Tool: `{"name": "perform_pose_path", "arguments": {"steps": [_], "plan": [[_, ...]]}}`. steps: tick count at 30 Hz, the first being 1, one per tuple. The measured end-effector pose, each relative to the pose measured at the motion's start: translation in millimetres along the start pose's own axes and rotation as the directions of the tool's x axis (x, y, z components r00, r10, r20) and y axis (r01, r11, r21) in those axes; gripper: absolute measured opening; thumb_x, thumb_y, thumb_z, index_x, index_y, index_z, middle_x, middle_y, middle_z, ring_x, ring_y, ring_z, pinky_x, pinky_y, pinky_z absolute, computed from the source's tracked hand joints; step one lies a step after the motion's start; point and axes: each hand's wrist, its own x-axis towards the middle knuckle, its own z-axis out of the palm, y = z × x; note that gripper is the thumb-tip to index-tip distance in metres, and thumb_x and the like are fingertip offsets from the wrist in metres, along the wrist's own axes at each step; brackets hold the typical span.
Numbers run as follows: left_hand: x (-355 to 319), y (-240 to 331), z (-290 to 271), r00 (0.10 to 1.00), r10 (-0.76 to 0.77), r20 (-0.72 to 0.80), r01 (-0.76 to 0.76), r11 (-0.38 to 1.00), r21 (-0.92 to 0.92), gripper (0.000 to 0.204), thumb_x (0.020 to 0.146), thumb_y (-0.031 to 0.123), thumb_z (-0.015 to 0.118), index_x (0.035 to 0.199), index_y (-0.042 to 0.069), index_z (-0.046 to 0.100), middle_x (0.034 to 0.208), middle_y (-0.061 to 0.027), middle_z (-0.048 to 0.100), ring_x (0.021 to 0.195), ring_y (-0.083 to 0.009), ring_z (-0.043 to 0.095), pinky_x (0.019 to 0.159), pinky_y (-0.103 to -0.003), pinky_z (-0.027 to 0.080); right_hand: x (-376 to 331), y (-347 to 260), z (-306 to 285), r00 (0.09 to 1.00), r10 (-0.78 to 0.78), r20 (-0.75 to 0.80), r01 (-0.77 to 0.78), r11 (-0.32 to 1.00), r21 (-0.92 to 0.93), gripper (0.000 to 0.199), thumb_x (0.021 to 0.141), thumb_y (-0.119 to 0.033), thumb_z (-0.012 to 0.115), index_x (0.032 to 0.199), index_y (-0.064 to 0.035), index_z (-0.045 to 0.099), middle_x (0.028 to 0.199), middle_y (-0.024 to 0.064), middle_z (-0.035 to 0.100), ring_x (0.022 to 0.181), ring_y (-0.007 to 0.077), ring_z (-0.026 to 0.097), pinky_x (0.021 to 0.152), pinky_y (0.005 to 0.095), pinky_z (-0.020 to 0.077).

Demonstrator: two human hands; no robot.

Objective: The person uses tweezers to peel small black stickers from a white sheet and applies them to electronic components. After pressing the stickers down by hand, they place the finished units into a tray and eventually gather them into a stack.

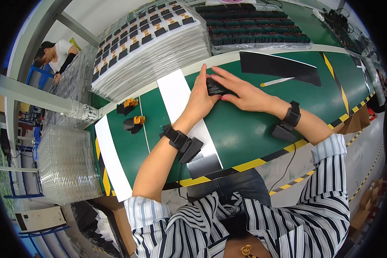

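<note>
Stack [216, 87]: black | left hand [198, 98], right hand [248, 94]: cupped around | beneath: green tabletop [253, 135]

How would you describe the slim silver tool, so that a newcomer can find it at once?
Start at the green tabletop and find the black sheet beyond the right hand. The slim silver tool lies at its near edge, pointed tip over the black. Unlike that broad, dark sheet, it is narrow and pale, with a yellow end.
</note>
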Motion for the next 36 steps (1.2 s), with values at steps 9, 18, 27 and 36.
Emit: {"name": "perform_pose_path", "arguments": {"steps": [9,18,27,36], "plan": [[1.2,5.9,-2.0,0.999,0.0,0.035,-0.002,0.999,0.033,0.104,0.068,-0.001,0.067,0.14,0.008,-0.007,0.12,-0.0215,0.037,0.109,-0.0355,0.045,0.093,-0.038,0.041,20.3,-11.1,-13.5,0.965,0.087,0.246,-0.04,0.98,-0.193,0.06,0.075,-0.006,0.061,0.13,-0.0048,0.037,0.129,0.0149,0.039,0.121,0.031,0.036,0.1,0.0383,0.0337],[-0.1,0.1,-9.9,0.994,-0.034,0.101,0.059,0.965,-0.257,0.093,0.07,-0.008,0.046,0.141,0.01,-0.009,0.135,-0.022,0.024,0.124,-0.0332,0.032,0.1,-0.034,0.031,23.2,-6.5,-3.9,0.979,0.073,0.191,-0.034,0.98,-0.198,0.061,0.071,-0.006,0.061,0.127,-0.0018,0.037,0.117,0.0184,0.046,0.112,0.0348,0.042,0.096,0.0393,0.0362],[1.7,5.1,-14.1,0.968,-0.253,0.008,0.196,0.73,-0.654,0.085,0.073,-0.008,0.042,0.142,0.011,-0.004,0.143,-0.0212,0.016,0.13,-0.0299,0.026,0.103,-0.032,0.026,19.7,-9.1,-3.2,0.982,0.104,0.155,-0.07,0.975,-0.212,0.065,0.071,-0.007,0.061,0.129,-0.0019,0.033,0.115,0.0198,0.047,0.111,0.0359,0.042,0.094,0.0396,0.0368],[-83.6,87.2,-39.5,0.951,-0.103,0.292,0.181,0.95,-0.254,0.069,0.082,-0.003,0.048,0.141,0.01,0.015,0.109,-0.0126,0.055,0.086,-0.0169,0.057,0.081,-0.029,0.045,3.0,-0.7,-89.5,0.948,0.0,-0.32,-0.062,0.981,-0.184,0.072,0.069,-0.015,0.067,0.132,-0.0035,0.035,0.124,0.013,0.047,0.106,0.0224,0.05,0.092,0.0327,0.0386]]}}
